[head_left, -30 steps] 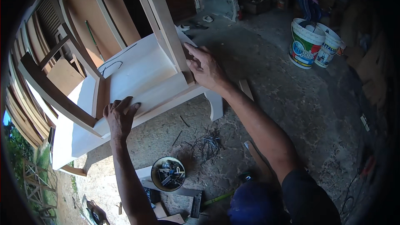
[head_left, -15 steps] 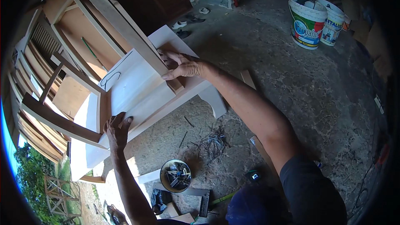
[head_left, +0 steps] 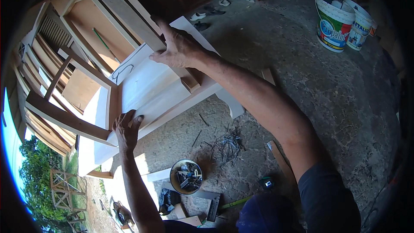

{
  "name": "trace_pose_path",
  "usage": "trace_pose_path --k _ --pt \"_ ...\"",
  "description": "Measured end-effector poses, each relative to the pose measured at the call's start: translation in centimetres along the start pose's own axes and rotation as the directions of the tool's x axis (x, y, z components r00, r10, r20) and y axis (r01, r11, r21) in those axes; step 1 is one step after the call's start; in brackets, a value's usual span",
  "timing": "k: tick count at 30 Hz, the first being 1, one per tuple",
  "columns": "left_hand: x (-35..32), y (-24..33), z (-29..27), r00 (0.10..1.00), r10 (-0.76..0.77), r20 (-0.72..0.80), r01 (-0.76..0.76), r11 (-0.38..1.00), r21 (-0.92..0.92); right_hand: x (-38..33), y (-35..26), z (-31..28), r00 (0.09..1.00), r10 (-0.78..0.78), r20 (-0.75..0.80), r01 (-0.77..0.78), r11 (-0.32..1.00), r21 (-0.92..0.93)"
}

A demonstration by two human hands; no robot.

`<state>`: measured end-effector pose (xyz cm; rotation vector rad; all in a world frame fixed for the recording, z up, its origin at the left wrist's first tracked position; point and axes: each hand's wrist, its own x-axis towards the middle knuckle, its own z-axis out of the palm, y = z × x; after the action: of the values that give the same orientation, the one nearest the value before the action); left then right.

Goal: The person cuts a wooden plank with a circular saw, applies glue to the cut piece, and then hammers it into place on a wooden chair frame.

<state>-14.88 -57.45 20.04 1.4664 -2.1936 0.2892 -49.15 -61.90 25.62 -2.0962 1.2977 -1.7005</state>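
Observation:
My right hand (head_left: 179,49) grips a long wooden post (head_left: 125,11) that slants across the upper left; the thumb lies on one side and the fingers on the other. The post's square lower end (head_left: 190,82) shows below my wrist, by a pale wooden panel (head_left: 148,88). My left hand (head_left: 126,131) is at the panel's near edge with curled fingers, the thumb close to the forefinger; anything between them is too small to make out. Beside it a curved wooden rail (head_left: 64,118) meets the panel, part of an open wooden frame (head_left: 88,65).
Below lie a round tin (head_left: 186,177) of metal bits, a scatter of nails (head_left: 228,146), a metal square (head_left: 213,207) and a tape measure (head_left: 267,183). Two paint buckets (head_left: 334,23) stand at the upper right. More wooden frames (head_left: 97,30) lean at the left.
My right hand has slid up along the post, away from its lower end. My left hand stays at the panel's edge. The whole view has shifted slightly.

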Motion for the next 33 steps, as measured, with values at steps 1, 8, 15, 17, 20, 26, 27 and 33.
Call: trace_pose_path --k 1,8,15,17,20,26,27,33 --pt "0.0 0.2 0.1 1.000 -0.002 0.000 0.002 1.000 0.003 0.1 -0.4 -0.2 0.999 0.029 0.045 -0.028 1.000 -0.008" --pt "-0.1 0.3 0.4 1.000 0.021 -0.017 -0.021 1.000 0.007 0.7 -1.0 -1.0 0.990 0.037 0.138 -0.022 0.994 -0.105" --pt "-0.4 -0.4 0.4 1.000 0.009 -0.010 -0.008 0.999 0.049 0.5 -1.8 -1.0 0.984 0.088 0.152 -0.067 0.988 -0.136" --pt "0.0 0.6 0.4 1.000 0.014 -0.023 -0.013 0.999 0.049 0.6 -1.8 -2.2 0.982 0.071 0.177 -0.050 0.991 -0.120" --pt "1.0 1.6 2.4 0.999 0.024 -0.039 -0.025 0.999 -0.024 0.0 1.6 -2.5 0.995 -0.029 0.099 0.050 0.975 -0.215" --pt "-0.6 -2.4 0.1 1.000 0.000 0.014 -0.001 0.998 0.056 -20.8 -4.3 -1.1 0.978 -0.080 0.192 0.076 0.997 0.027" --pt "0.1 -1.8 0.4 0.999 0.043 -0.008 -0.043 0.999 0.015 -26.6 -4.9 -0.8 0.904 0.034 0.427 -0.052 0.998 0.032" --pt "0.9 -1.7 1.8 0.993 0.113 -0.041 -0.112 0.993 0.041 -52.9 -4.9 4.0 0.475 0.118 0.872 -0.126 0.990 -0.066"
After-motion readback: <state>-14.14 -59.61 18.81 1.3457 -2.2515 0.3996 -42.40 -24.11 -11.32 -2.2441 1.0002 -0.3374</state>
